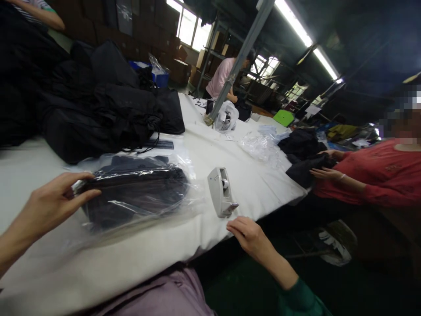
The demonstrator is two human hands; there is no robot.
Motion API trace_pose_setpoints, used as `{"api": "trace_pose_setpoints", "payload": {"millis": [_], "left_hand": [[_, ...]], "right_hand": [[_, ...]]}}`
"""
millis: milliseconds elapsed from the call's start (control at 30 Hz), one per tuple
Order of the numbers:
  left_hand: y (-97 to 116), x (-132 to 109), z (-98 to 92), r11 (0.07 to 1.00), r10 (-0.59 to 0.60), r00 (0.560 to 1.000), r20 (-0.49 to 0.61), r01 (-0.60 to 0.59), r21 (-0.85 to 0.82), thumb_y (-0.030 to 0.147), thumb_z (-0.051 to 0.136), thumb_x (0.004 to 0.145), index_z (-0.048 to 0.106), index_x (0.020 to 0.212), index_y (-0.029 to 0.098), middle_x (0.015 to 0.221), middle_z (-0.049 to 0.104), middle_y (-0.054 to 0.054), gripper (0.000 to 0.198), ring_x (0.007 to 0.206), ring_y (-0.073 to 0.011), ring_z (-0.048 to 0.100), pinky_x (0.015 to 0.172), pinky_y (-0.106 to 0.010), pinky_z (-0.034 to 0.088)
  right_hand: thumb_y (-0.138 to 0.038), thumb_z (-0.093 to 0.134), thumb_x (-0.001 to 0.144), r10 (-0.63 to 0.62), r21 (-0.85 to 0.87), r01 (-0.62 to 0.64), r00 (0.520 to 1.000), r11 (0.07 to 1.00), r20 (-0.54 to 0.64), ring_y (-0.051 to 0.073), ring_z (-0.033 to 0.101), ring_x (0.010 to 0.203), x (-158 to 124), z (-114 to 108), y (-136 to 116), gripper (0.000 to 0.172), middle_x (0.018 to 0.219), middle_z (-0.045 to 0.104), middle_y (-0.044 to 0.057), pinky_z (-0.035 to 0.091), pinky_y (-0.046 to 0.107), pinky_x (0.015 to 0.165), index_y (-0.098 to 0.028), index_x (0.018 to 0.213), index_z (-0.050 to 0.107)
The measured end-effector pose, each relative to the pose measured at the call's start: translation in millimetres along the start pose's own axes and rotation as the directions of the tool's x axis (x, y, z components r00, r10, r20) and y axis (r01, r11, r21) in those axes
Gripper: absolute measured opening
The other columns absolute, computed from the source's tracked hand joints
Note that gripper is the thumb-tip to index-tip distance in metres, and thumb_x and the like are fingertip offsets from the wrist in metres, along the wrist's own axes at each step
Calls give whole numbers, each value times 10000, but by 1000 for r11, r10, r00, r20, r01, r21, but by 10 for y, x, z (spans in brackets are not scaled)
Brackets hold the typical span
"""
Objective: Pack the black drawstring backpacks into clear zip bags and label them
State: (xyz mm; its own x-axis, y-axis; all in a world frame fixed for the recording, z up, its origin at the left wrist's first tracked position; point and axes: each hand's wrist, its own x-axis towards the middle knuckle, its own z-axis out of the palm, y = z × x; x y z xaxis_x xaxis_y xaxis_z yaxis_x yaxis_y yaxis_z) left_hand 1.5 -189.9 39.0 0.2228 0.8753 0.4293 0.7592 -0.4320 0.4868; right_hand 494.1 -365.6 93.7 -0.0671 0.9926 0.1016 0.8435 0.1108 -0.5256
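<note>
A clear plastic bag (pixel 134 188) with folded black fabric inside lies on the white-covered table. My left hand (pixel 59 199) grips its left end, thumb below and fingers above. To the right of the bag stands a light grey tape dispenser (pixel 219 193), its cutting end pointing towards me. Just off that end is my right hand (pixel 251 237), its fingertips pinched together above the table edge. Whether a bit of tape sits between those fingertips is too small to tell.
Black drawstring bags (pixel 108 101) are heaped at the back left. Loose clear plastic bags (pixel 263 147) lie further along the table. A metal post (pixel 243 52) rises from the table. A co-worker in red (pixel 371 175) handles black fabric at the right; another person (pixel 222 79) works behind.
</note>
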Motion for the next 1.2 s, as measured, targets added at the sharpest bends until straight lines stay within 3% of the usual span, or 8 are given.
{"api": "trace_pose_setpoints", "payload": {"millis": [67, 200, 367, 500, 600, 700, 900, 1200], "left_hand": [[108, 27, -53, 1000, -11, 1000, -5, 11, 2, 481, 597, 881, 534, 1180, 284, 1022, 575, 67, 363, 630, -68, 454, 680, -199, 396], [177, 66, -82, 997, 18, 1000, -21, -19, -76, 410, 619, 886, 578, 1139, 223, 1064, 615, 11, 317, 679, -103, 524, 736, -250, 455], [95, 119, -52, 991, 35, 999, -35, -39, -131, 348, 651, 863, 599, 1129, 208, 1060, 644, -47, 306, 899, -194, 616, 812, -316, 494], [70, 124, -45, 990, 17, 1000, -26, -20, -137, 323, 664, 850, 591, 1157, 220, 1091, 635, -51, 332, 970, -216, 621, 867, -348, 498], [68, 118, -50, 988, 14, 1000, -17, -16, -153, 306, 675, 839, 587, 1169, 220, 1111, 622, -53, 352, 1000, -224, 615, 884, -349, 497], [64, 118, -57, 986, 6, 1000, -3, -6, -164, 272, 676, 833, 588, 1167, 224, 1097, 614, -51, 349, 994, -227, 615, 871, -347, 502], [57, 124, -72, 984, -11, 1000, 19, 14, -180, 265, 666, 841, 575, 1189, 230, 1113, 608, -50, 361, 1000, -224, 617, 872, -344, 501], [208, 133, -213, 997, -63, 992, 107, 59, 40, 542, 657, 799, 524, 1215, 270, 1169, 598, -46, 514, 926, -267, 650, 672, -345, 524]], "right_hand": [[-280, 518, 959, -310, -62, 324, 937, 944, 162, 210, 595, 778, 235, -113, -410, 201, 809, 670, 70, 465, 347, 744, -204, 925, 701], [-220, 502, 973, -650, 17, 702, 649, 712, 395, 169, 561, 739, 771, -166, -1245, 178, 803, 630, 58, 443, 303, 708, -192, 946, 675], [-244, 497, 973, -719, 129, 858, 325, 497, 614, 166, 547, 733, 1499, 137, -2074, 196, 754, 608, 34, 415, 289, 698, -196, 890, 667], [-233, 520, 954, -711, 134, 907, 215, 400, 670, 154, 555, 735, 2036, 608, -2457, 182, 760, 609, 28, 402, 256, 675, -183, 856, 666], [-239, 550, 932, -647, 21, 943, 213, 333, 732, 157, 566, 718, 2319, 926, -2596, 172, 764, 618, 42, 372, 254, 637, -167, 823, 662], [-231, 537, 931, -560, -161, 945, 301, 286, 772, 165, 585, 706, 2463, 1113, -2686, 180, 805, 650, 68, 341, 264, 607, -150, 838, 667], [-240, 489, 956, -440, -408, 883, 469, 230, 766, 234, 650, 766, 2463, 1242, -2792, 243, 857, 698, 122, 365, 290, 598, -113, 871, 678], [-273, 501, 949, -351, -503, 830, 558, 243, 752, 282, 672, 787, 2392, 1347, -2877, 269, 857, 718, 157, 428, 316, 620, -104, 871, 695]]}}
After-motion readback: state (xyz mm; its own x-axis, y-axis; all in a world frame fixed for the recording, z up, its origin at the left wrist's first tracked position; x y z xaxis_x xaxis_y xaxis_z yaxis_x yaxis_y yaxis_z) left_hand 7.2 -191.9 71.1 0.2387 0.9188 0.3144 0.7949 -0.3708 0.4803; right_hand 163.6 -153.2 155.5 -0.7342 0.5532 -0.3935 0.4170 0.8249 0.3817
